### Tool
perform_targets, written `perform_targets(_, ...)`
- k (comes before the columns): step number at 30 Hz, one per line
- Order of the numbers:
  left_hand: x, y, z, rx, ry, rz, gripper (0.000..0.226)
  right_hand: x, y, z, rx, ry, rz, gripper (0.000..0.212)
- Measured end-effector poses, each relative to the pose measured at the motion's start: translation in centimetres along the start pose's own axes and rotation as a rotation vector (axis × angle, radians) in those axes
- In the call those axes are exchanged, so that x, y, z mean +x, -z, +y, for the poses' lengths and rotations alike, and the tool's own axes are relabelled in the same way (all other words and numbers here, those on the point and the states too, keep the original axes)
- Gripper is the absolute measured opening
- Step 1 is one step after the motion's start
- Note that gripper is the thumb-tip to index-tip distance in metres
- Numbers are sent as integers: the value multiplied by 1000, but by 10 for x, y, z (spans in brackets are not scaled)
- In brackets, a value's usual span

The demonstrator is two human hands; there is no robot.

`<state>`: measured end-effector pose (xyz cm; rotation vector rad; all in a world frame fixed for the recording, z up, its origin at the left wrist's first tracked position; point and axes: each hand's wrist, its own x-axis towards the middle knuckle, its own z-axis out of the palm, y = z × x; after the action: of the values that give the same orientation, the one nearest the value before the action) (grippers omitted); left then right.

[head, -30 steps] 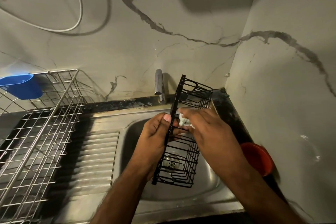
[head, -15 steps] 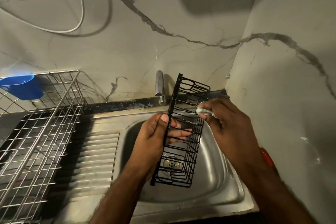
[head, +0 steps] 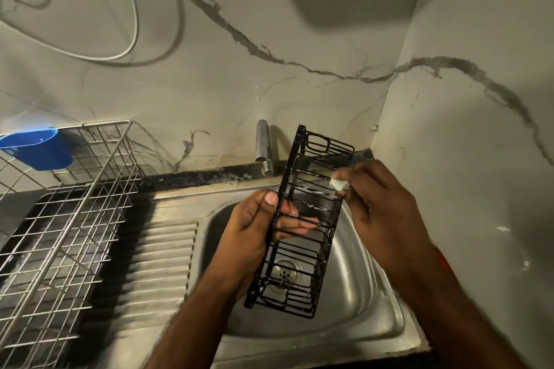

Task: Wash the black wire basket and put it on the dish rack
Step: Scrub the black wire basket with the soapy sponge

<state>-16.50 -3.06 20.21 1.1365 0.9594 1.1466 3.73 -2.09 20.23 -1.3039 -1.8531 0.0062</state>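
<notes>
Scrubbing looks to be the step in hand, judging from the single head view: the black wire basket (head: 302,219) hangs tilted on end above the sink (head: 368,293), its far end near the tap (head: 263,145) and its near end over the drain (head: 283,271). The left hand (head: 254,231) grips one long side rail, thumb on the outer face and fingers curled through the bars. The right hand (head: 380,204) pinches a small pale, soapy-looking wad (head: 338,183) against the opposite rail near the top. White streaks of what looks like lather cling to a few upper crossbars, while the lower bars show none, so I judge the washing only partly done. No water runs from the tap, and rinsing appears to be left, as does the move to the dish rack (head: 60,234), which stands well apart on the left over the ribbed drainboard (head: 162,263). The basket is thin coated wire, glossy black, long and narrow, with parallel rungs and looped end panels; wet, it may slip in the fingers. The rack is bright bare metal in an open square grid, with a smooth blue plastic cup (head: 39,147) hooked on its far rim. The sink is brushed steel, a rounded bowl. Behind it rise pale wall slabs with dark veins.
</notes>
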Motion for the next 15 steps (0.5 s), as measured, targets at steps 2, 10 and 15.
perform_targets(2,1,1,-1,23,0,9,40,1,2,-2,75,-66,47,24)
perform_targets(10,-1,-7,-5,49,-31,-14,38,14,3,-12,-48,120,34,38)
perform_targets(15,-2,-6,-5,65,-64,-16,34,21,2,-10,91,7,80,27)
